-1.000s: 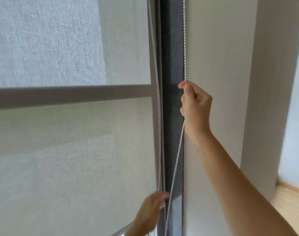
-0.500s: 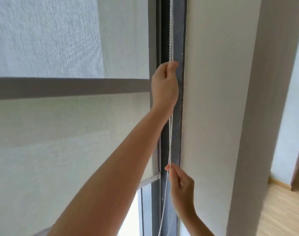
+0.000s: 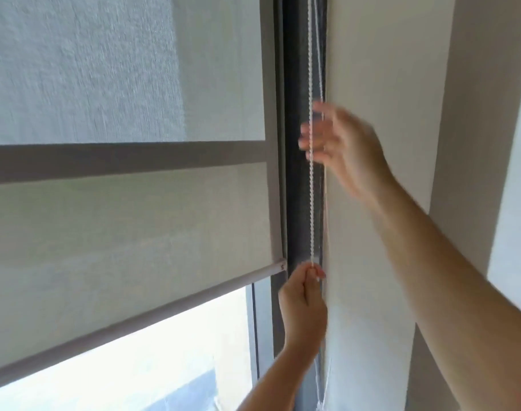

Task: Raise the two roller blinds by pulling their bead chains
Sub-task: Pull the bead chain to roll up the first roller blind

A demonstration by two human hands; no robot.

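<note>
At frame centre, the left hand [image 3: 305,295] pinches the chain [image 3: 311,203] low down. Above it, the blurred right hand [image 3: 339,143], fingers spread, holds nothing. The blind [image 3: 128,232] hangs half-raised at left. Risk: grabbing the wrong strand would lower it.

Dark window frame [image 3: 295,173] carried the roller blind [image 3: 134,232]; white bead chain [image 3: 311,188] hung directly against the frame.

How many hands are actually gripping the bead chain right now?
1. The left hand, low by the blind's bottom bar, pinches the bead chain. The right hand, higher up, is open and blurred.
</note>
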